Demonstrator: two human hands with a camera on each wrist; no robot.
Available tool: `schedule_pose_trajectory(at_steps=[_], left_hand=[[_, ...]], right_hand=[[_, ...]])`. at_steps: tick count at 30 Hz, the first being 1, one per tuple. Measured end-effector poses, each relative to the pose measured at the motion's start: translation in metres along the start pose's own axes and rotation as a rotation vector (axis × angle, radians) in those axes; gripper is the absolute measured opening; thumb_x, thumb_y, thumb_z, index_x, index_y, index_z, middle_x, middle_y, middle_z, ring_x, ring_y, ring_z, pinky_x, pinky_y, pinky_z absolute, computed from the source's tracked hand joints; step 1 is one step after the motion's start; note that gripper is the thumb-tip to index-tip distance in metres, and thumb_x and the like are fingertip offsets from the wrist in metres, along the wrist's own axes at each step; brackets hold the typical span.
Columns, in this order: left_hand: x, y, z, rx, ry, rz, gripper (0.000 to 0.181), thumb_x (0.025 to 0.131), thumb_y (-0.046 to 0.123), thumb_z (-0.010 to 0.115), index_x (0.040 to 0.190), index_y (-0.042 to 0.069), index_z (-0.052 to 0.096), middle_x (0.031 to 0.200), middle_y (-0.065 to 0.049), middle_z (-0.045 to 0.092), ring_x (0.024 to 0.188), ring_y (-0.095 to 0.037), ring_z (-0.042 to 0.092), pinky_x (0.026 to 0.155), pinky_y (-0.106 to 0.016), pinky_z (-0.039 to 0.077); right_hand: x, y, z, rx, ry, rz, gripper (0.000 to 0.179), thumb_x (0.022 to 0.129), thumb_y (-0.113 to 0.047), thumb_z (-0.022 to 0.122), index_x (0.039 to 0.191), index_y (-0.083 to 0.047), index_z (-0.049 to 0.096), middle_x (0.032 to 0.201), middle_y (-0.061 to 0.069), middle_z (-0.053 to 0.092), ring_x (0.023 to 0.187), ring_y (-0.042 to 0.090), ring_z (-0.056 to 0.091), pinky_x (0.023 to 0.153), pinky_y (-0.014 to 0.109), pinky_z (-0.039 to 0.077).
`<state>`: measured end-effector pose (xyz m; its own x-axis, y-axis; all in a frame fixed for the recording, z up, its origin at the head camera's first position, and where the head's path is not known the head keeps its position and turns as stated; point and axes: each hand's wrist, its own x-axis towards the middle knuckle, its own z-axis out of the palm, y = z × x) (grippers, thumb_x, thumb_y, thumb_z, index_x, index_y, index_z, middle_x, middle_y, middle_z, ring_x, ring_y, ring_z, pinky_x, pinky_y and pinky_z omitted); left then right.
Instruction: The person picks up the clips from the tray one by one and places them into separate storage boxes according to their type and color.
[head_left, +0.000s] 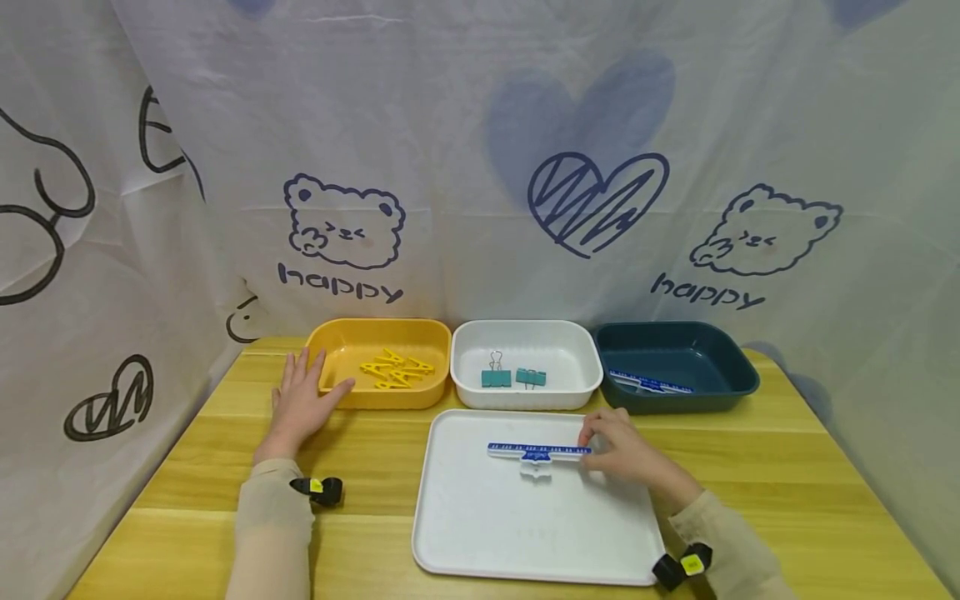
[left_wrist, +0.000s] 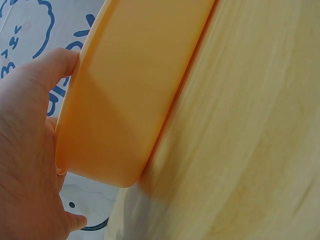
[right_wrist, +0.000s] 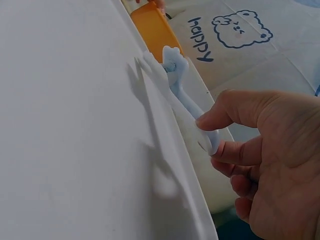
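My right hand pinches the right end of a blue-and-white ruler clip between thumb and fingers. The long clip is level over the white tray in the head view. Seen from the right wrist, its white underside runs away from the thumb, close over the tray, casting a shadow. My left hand rests at the left corner of the yellow bin, fingers spread along its side and thumb over the front rim. In the left wrist view the thumb touches the bin's rim, and the other fingers are partly hidden.
Several yellow clothespins lie in the yellow bin. A white bin beside it holds two teal binder clips. Another ruler clip lies in the dark blue bin at right. A printed cloth hangs behind the wooden table.
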<state>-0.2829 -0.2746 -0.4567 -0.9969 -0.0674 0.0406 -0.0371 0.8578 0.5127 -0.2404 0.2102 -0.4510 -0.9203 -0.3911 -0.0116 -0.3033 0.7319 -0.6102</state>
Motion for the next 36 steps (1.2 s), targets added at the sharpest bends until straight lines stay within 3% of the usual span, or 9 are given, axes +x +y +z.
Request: schedule_pose_trajectory(at_steps=[21,36], left_hand=[[0.000,-0.001,0.000,0.001,0.013,0.007,0.093,0.093,0.067,0.042,0.157,0.007,0.011,0.164,-0.022,-0.004,0.149,-0.045,-0.010,0.108,-0.079,0.002],[-0.001,0.000,0.000,-0.014,0.005,0.007,0.094,0.093,0.067,0.042,0.157,0.007,0.010,0.164,-0.021,-0.005,0.149,-0.043,-0.013,0.108,-0.079,0.001]], right_hand=[[-0.008,0.007,-0.026,-0.044,0.036,-0.038,0.012,0.082,-0.017,0.074,0.086,-0.015,0.063,0.110,0.005,0.054,0.103,0.024,0.036,0.081,0.035,0.035],[-0.016,0.012,-0.048,-0.077,0.179,-0.151,0.012,0.081,-0.005,0.073,0.086,-0.012,0.064,0.107,0.008,0.054,0.101,0.023,0.035,0.084,0.039,0.033]])
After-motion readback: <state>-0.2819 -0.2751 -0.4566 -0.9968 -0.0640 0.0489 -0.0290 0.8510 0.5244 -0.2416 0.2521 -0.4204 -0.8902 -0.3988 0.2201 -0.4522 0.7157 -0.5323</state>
